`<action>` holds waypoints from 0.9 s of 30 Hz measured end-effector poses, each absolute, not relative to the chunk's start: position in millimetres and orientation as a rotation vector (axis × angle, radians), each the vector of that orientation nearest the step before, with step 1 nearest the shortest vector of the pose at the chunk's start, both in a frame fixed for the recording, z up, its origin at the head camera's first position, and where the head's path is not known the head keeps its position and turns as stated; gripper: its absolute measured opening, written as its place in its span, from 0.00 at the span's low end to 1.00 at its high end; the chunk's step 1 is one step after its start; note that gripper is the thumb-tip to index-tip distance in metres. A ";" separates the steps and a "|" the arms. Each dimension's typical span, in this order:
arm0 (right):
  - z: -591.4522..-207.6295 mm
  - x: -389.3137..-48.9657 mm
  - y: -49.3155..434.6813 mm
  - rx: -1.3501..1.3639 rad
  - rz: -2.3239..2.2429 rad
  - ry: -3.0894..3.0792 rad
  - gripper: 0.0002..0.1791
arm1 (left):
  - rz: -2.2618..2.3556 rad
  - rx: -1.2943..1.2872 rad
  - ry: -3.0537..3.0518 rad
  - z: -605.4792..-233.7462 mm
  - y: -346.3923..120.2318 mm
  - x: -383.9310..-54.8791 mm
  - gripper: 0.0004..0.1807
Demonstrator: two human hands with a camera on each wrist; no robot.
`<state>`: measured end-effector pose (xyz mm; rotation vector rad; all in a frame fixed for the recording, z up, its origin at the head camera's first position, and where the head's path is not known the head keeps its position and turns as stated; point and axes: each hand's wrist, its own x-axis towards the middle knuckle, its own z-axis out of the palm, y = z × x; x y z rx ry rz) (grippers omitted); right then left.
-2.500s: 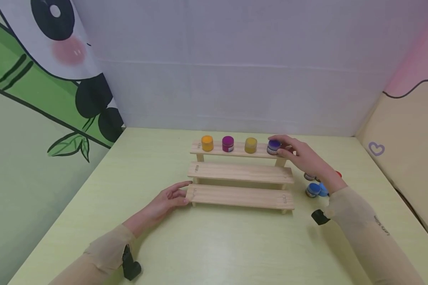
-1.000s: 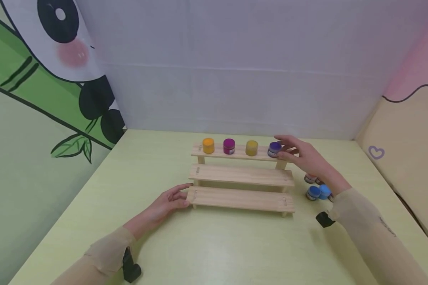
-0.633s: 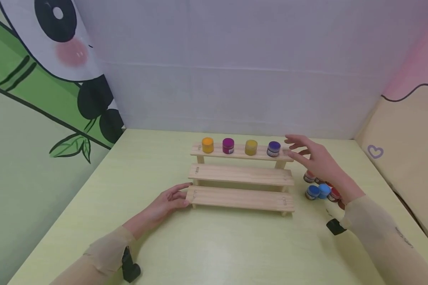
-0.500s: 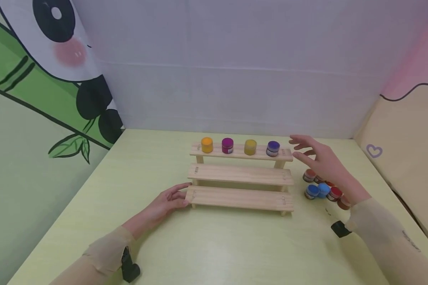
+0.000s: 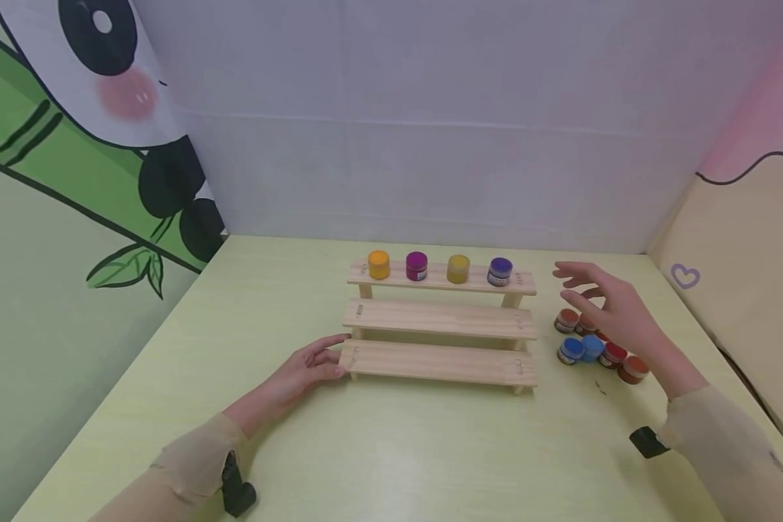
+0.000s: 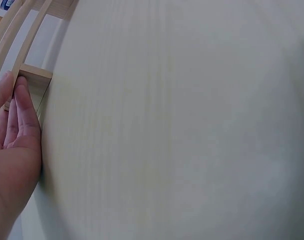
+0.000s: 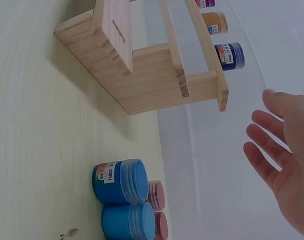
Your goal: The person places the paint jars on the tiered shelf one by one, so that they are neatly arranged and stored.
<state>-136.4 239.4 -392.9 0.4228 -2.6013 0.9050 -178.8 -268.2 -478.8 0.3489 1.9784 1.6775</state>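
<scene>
A three-tier wooden display rack (image 5: 440, 319) stands on the table. My left hand (image 5: 303, 373) holds its lowest shelf at the left end, and in the left wrist view the thumb and fingers (image 6: 26, 110) lie on either side of the board. Along the top shelf stand an orange paint jar (image 5: 379, 265), a magenta paint jar (image 5: 416, 267), a yellow paint jar (image 5: 458, 269) and a dark blue paint jar (image 5: 499, 272). My right hand (image 5: 616, 308) holds nothing, its fingers loosely bent, in the air right of the rack near a group of paint jars.
On the table right of the rack sit a blue jar (image 5: 570, 351), a light blue jar (image 5: 591, 349), a dark red jar (image 5: 612, 355), a brownish-orange jar (image 5: 633, 369) and several reddish jars partly behind my hand. A pale wall (image 5: 431, 174) rises behind the table.
My right hand has let go of the dark blue paint jar on the top shelf and moved right, over toward the jars on the table. The left hand stays at the rack.
</scene>
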 end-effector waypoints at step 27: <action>-440.4 -116.2 271.9 0.615 0.654 -2.692 0.24 | 1.664 0.349 1.984 -479.7 -267.2 -179.9 0.38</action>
